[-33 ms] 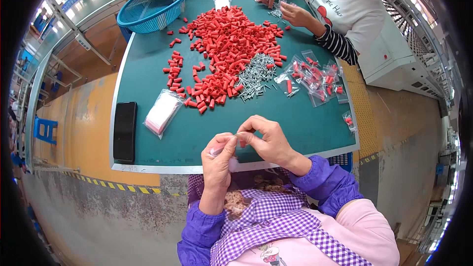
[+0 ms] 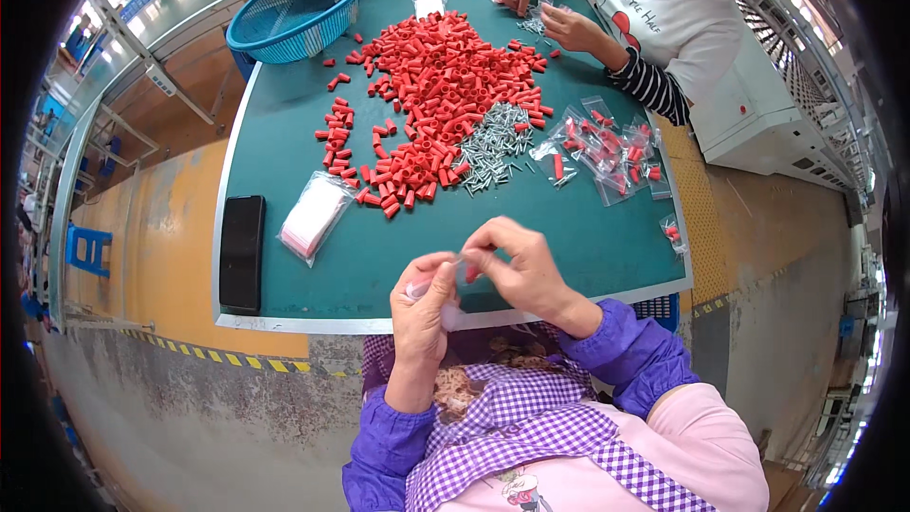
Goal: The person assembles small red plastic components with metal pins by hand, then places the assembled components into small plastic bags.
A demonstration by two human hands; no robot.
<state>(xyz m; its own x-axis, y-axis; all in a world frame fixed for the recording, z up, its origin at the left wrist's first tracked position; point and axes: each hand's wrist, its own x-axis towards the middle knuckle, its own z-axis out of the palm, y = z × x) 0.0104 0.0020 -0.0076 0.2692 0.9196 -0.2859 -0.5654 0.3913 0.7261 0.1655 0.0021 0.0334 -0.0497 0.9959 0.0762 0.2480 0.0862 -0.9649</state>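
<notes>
Just above the near table edge, my left hand (image 2: pixel 417 308) is closed on small clear plastic bags (image 2: pixel 449 311), with some white and pink showing between the fingers. Close against its fingertips, my right hand (image 2: pixel 519 270) pinches thumb and finger together, slightly blurred. Under those right fingers shows a red plastic cap (image 2: pixel 471 273); whether it is partly inside a bag is hidden. Beyond my hands lies a big heap of red caps (image 2: pixel 441 76), and silver screws (image 2: pixel 493 147) are piled at its near right side.
A packet of bags (image 2: pixel 316 215) and a black phone (image 2: pixel 242 253) lie on the left. Filled bags (image 2: pixel 611 152) are gathered on the right. A blue basket (image 2: pixel 299 14) stands far left. A co-worker's hands (image 2: pixel 545 5) handle small parts at the far right.
My right hand's fingertips have shifted slightly up and away from the left fingertips. The left hand has barely moved.
</notes>
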